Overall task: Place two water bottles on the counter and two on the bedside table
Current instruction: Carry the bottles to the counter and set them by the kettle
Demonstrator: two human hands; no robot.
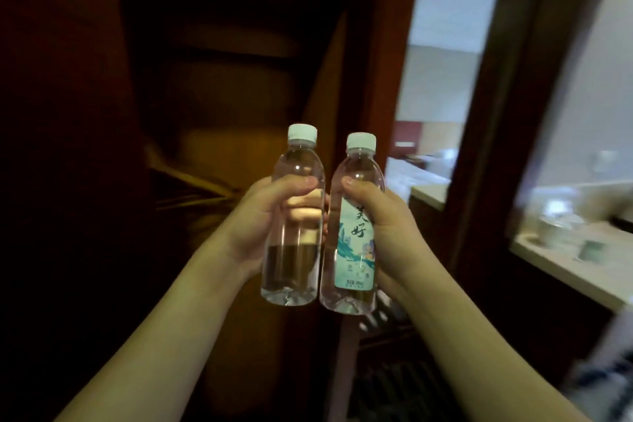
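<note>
Two clear water bottles with white caps stand upright side by side in front of me, held in the air. My left hand (263, 216) grips the left bottle (291, 264) around its middle. That bottle's label faces away. My right hand (380, 226) grips the right bottle (352, 250), which shows a teal and white label. The two bottles nearly touch. A pale counter (582, 267) lies to the right behind a dark wooden frame, blurred.
A dark wooden cupboard (222, 96) with open shelves fills the left and centre. A wooden post (489, 147) divides the right side. Blurred glassware (558, 219) sits on the counter. Further back, a second pale surface (428, 195) and a bright room show.
</note>
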